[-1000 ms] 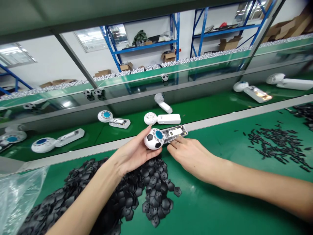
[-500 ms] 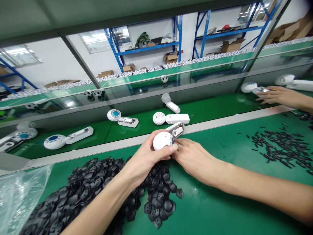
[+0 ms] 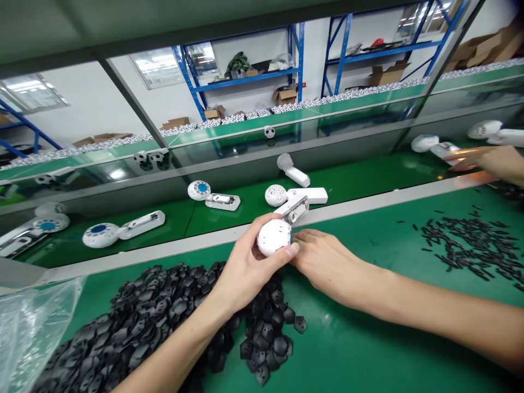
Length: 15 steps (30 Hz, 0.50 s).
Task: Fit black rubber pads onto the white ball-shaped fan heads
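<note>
My left hand (image 3: 245, 270) is closed round the round white head of a small hand-held fan (image 3: 275, 236), whose open handle (image 3: 295, 208) points up and away toward the belt. My right hand (image 3: 327, 265) has its fingertips pinched against the right side of the fan's head; what they hold there is hidden. Both hands hover above a heap of black pentagon pieces (image 3: 164, 322) on the green bench (image 3: 368, 338).
Several unfinished white fans (image 3: 123, 229) lie on the green conveyor belt (image 3: 360, 177) behind a grey rail. Small black bits (image 3: 462, 240) are scattered at right. A clear plastic bag (image 3: 28, 327) sits at left. Another person's hand (image 3: 491, 161) reaches onto the belt at far right.
My left hand has turned the fan so its black-and-white ball face points away and the plain white back shows. The handle tipped upward. Another person's hand came in at right.
</note>
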Available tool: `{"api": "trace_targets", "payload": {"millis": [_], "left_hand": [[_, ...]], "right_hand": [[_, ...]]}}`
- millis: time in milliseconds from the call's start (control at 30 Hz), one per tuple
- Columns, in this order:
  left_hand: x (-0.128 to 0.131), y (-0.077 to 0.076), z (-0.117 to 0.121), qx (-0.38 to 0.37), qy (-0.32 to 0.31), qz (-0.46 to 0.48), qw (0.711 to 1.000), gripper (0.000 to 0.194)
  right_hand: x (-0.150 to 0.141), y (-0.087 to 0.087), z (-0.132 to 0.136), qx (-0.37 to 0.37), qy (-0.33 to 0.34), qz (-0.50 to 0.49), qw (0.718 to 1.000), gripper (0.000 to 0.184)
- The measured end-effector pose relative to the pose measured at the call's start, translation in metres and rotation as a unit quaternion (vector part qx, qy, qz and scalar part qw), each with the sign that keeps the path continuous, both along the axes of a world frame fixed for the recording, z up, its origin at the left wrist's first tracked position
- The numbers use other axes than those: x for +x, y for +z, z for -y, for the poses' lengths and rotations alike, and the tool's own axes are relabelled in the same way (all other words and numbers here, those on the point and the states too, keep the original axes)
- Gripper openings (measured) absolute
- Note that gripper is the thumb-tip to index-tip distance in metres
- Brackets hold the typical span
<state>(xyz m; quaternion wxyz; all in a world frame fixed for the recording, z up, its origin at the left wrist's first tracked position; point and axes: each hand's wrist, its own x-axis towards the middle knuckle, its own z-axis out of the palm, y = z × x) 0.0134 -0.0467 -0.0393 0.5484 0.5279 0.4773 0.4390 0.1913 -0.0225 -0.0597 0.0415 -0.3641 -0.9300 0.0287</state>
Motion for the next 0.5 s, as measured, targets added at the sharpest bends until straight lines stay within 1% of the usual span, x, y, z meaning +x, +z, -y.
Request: {"api": "trace_targets", "payload": {"millis": [67,133,167,233,300,333,400,467,500], "left_hand": [[-0.003,0.002,-0.002,-0.042,-0.010,0.046,0.998,0.057],[-0.008,0.006,-0.005,-0.096,-0.016,0.119,0.988,0.061],[-0.011,0.009,-0.006,-0.121,-0.013,0.157,0.980,0.060],[-0.014,0.014,-0.009,-0.146,0.005,0.220,0.964,0.046],[-0.017,0.019,-0.011,-0.152,0.018,0.256,0.955,0.031],[-0.017,0.020,-0.011,-0.149,0.018,0.263,0.953,0.027],[-0.016,0.021,-0.010,-0.135,0.007,0.264,0.955,0.023],[-0.014,0.020,-0.008,-0.108,-0.004,0.257,0.960,0.024],[-0.013,0.019,-0.006,-0.092,-0.006,0.250,0.964,0.025]], "right_hand": [[0.006,0.008,-0.004,0.001,-0.027,-0.008,1.000,0.019],[0.014,0.018,-0.010,0.009,-0.057,-0.026,0.998,0.017],[0.017,0.023,-0.014,0.015,-0.062,-0.059,0.996,0.016],[0.023,0.031,-0.019,0.039,-0.037,-0.174,0.983,0.015],[0.026,0.036,-0.021,0.076,0.012,-0.306,0.949,0.016],[0.027,0.037,-0.021,0.088,0.030,-0.352,0.931,0.017],[0.026,0.038,-0.018,0.094,0.042,-0.393,0.914,0.018],[0.025,0.038,-0.013,0.099,0.049,-0.398,0.911,0.013],[0.025,0.038,-0.011,0.121,0.061,-0.395,0.909,0.009]]}}
